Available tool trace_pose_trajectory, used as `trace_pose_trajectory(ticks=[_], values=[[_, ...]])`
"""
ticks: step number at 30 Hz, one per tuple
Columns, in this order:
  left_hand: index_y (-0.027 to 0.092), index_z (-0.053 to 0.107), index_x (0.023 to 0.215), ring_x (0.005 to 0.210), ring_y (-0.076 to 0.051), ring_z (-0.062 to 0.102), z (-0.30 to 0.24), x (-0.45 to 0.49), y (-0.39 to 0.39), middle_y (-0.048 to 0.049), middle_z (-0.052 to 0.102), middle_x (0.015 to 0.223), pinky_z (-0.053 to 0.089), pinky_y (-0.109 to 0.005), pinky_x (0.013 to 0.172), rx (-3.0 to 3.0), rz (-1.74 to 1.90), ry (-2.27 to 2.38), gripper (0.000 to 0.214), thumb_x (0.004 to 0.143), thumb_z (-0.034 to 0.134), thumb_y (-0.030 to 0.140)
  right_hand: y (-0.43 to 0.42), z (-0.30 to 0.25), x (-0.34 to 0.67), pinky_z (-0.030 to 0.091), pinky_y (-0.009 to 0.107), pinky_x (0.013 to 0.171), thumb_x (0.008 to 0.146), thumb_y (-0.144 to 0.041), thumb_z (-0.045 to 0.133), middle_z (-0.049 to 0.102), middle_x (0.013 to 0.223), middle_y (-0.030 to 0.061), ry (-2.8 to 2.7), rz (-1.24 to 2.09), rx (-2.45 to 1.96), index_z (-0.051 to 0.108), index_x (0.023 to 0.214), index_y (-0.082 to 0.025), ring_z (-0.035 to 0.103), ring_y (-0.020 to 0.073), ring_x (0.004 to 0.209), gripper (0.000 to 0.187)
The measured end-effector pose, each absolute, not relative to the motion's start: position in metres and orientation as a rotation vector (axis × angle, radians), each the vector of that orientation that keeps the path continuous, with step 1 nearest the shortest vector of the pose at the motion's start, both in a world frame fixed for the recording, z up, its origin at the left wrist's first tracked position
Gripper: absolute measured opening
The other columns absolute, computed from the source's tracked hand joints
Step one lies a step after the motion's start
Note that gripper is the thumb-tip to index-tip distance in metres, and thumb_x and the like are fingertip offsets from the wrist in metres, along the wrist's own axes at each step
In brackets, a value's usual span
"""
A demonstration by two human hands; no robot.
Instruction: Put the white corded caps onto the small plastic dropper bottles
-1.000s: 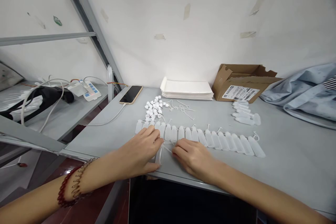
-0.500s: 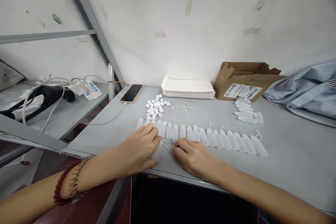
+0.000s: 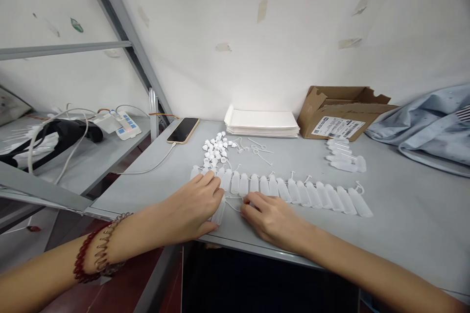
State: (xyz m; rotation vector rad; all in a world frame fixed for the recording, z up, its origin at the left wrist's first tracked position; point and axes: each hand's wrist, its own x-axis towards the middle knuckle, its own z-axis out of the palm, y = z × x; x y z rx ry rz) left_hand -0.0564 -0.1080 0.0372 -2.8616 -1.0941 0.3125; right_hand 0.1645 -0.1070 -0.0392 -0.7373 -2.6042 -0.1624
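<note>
At the near edge of the grey table [image 3: 147,190], the left hand [image 3: 191,210] closes fingers and thumb around a small translucent plastic bottle [image 3: 219,213], likely light, smooth, squeezable and best gripped mid-body, while the right hand [image 3: 270,217] lies flat just beside it, fingers loosely together.

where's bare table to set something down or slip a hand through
Widest bare patch: right front of the table, between the bottle row, the blue cloth and the edge. Also left, between the phone cable and the left hand. Crowded: centre, caps to right hand.
</note>
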Motion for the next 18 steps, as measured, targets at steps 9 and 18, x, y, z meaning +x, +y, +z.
trace_pose_trajectory(ticks=[9, 18], values=[[0.012, 0.061, 0.100, 0.090, -0.026, 0.046, 0.056, -0.064, -0.106, -0.0090, 0.055, 0.095, 0.038, -0.035, 0.074, -2.873, 0.223, -1.140, 0.041, 0.076, 0.071, 0.044, -0.081, 0.005, 0.197, 0.045, 0.023, 0.052, 0.093, -0.020, 0.049, 0.067, 0.087, 0.0094, -2.255, -0.055, -0.742, 0.062, 0.094, -0.012, 0.057, 0.0112, 0.062, 0.015], [0.013, 0.064, 0.095, 0.094, -0.025, 0.048, 0.060, -0.023, -0.022, -0.0087, 0.060, 0.090, 0.038, -0.032, 0.075, -2.884, -0.026, -1.107, 0.020, 0.091, 0.050, 0.027, -0.003, 0.018, 0.316, 0.047, 0.032, 0.063, 0.077, -0.026, 0.057, 0.071, 0.075, 0.0042, -1.902, 0.015, -1.597, 0.067, 0.075, -0.020, 0.061, 0.0185, 0.063, 0.012]])
